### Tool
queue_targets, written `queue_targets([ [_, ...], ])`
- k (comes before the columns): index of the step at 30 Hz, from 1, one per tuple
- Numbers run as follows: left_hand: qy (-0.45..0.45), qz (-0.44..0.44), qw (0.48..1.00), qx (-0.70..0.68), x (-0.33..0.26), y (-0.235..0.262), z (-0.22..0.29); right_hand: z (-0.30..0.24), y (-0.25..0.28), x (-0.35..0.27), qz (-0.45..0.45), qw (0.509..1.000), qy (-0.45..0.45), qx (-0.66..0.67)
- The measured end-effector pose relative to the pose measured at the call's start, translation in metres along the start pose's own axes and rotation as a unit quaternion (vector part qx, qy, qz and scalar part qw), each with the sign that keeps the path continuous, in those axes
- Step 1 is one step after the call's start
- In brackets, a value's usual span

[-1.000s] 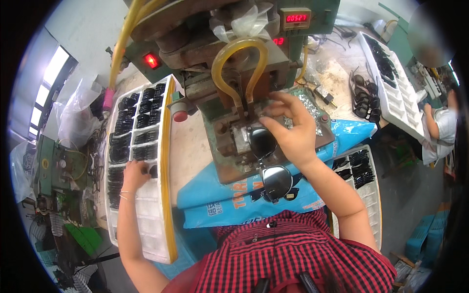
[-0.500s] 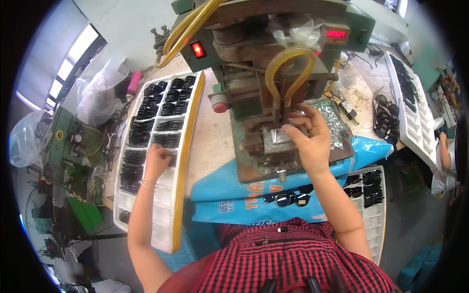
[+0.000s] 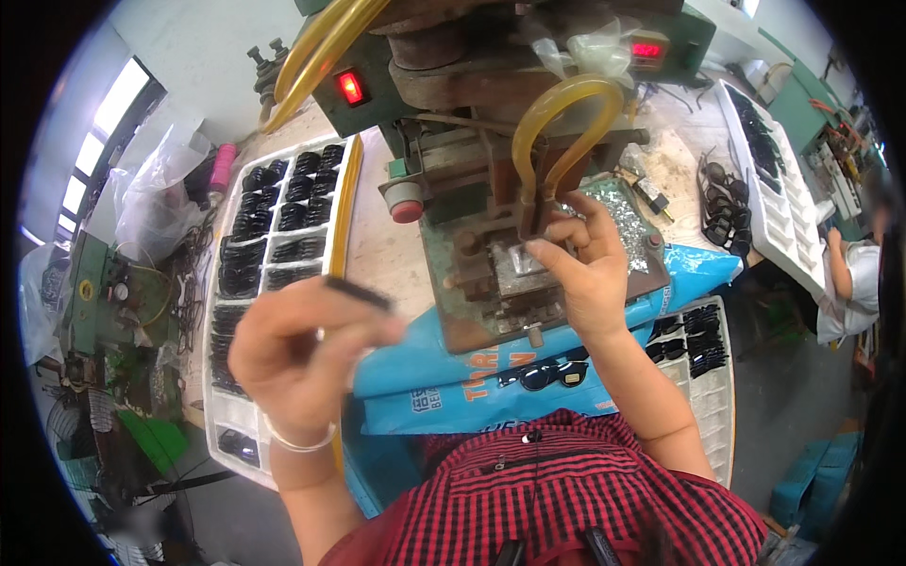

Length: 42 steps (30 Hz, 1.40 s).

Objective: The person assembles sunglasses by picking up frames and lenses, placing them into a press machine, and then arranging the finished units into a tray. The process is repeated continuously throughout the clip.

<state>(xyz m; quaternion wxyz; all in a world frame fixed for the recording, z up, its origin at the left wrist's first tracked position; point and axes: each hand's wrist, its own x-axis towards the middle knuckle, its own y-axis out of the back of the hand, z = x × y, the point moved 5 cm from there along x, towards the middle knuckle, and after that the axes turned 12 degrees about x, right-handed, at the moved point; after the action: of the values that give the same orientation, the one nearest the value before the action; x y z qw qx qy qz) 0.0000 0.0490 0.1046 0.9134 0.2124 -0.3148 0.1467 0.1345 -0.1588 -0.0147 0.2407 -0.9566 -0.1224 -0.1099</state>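
Note:
My left hand [image 3: 300, 354] is raised over the near part of a white compartment tray [image 3: 267, 311]. A thin black eyewear piece [image 3: 359, 293] is pinched in its fingers, blurred by motion. My right hand [image 3: 595, 269] is at the green press machine [image 3: 453, 302], beside its metal block [image 3: 519, 269] and below a looped yellow tube [image 3: 566, 90]. Its fingers are half bent and apart, and no object shows in them. Sunglasses [image 3: 552, 375] lie on a blue plastic sheet [image 3: 444, 391] in front of the press.
Black eyewear parts [image 3: 250, 217] stand in rows in the left tray. A red push button [image 3: 407, 209] sticks out on the press's left. Another parts tray [image 3: 708, 415] is at the lower right. Loose dark glasses [image 3: 725, 203] and a further white tray [image 3: 783, 198] lie farther right, near another person's arm [image 3: 838, 264].
My left hand has come up from the tray toward me and to the right, bringing a black piece. My right hand stays at the press block. The view has shifted slightly.

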Motion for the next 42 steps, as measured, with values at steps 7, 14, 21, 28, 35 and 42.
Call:
queue_targets([
  [7,-0.052,0.121,0.991,0.035,0.036,-0.047,-0.019,0.003,-0.009,0.002,-0.006,0.996,-0.046,0.071],
  [14,-0.111,0.136,0.981,0.076,0.0,-0.005,-0.011,-0.022,-0.024,-0.022,-0.074,0.995,-0.016,-0.065],
  [21,0.219,0.28,0.761,0.542,-0.147,0.24,-0.064,-0.036,-0.032,-0.073,-0.201,0.912,0.244,-0.263],
  [28,0.332,0.106,0.622,0.702,-0.328,0.318,-0.062,0.079,-0.208,-0.067,-0.425,0.858,0.142,-0.25],
  [35,0.223,-0.218,0.646,0.697,-0.321,0.297,-0.077,0.216,-0.312,-0.059,-0.503,0.76,0.083,-0.404],
  [42,0.161,-0.361,0.614,0.683,-0.309,0.308,-0.101,0.253,-0.356,-0.075,-0.463,0.651,0.033,-0.6],
])
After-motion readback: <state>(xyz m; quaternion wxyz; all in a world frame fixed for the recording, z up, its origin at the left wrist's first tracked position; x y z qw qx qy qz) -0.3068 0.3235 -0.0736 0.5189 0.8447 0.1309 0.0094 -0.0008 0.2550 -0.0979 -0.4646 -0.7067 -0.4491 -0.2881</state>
